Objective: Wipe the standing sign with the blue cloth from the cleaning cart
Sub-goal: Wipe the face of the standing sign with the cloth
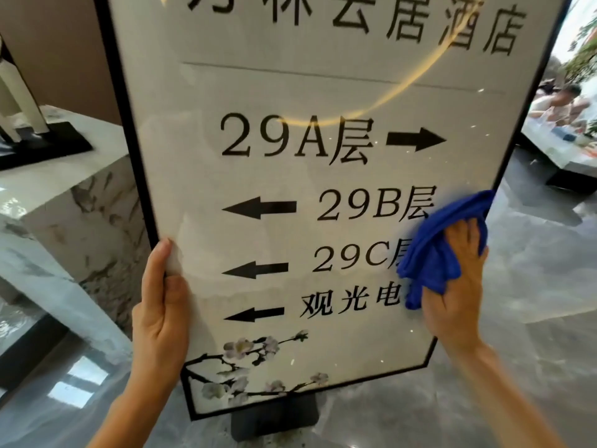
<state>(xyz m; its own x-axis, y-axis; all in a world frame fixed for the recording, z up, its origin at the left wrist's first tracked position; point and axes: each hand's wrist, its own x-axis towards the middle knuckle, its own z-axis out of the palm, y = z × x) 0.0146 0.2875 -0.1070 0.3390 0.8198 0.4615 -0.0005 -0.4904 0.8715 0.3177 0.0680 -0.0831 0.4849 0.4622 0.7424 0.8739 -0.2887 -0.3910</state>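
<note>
Right grip: the right hand is laid flat on the blue cloth, fingers spread and pressed against it rather than curled; part of the cloth is pinned under the palm against the glass.
Left grip: the left hand is clamped on the left edge of the standing sign, thumb laid on the front of the panel, the other fingers hidden behind the frame.
Cloth position: the blue cloth is bunched at the right side of the sign, level with the 29B and 29C lines, whose last characters are covered by it; its upper fold is seen reaching the right frame edge.
Sign: a tall white panel in a thin black frame is shown tilted, its top leaning to the right; black characters, floor numbers, arrows and a blossom branch at the lower left are printed on it. A curved light reflection is seen across the upper half.
Base: a dark base is seen under the sign on the grey glossy floor.
Left of the scene: a marble surface is seen carrying a black plinth with a pale object, possibly a sculpture, only partly in view.
Far right: blurred seated figures are made out beside a low white surface.
</note>
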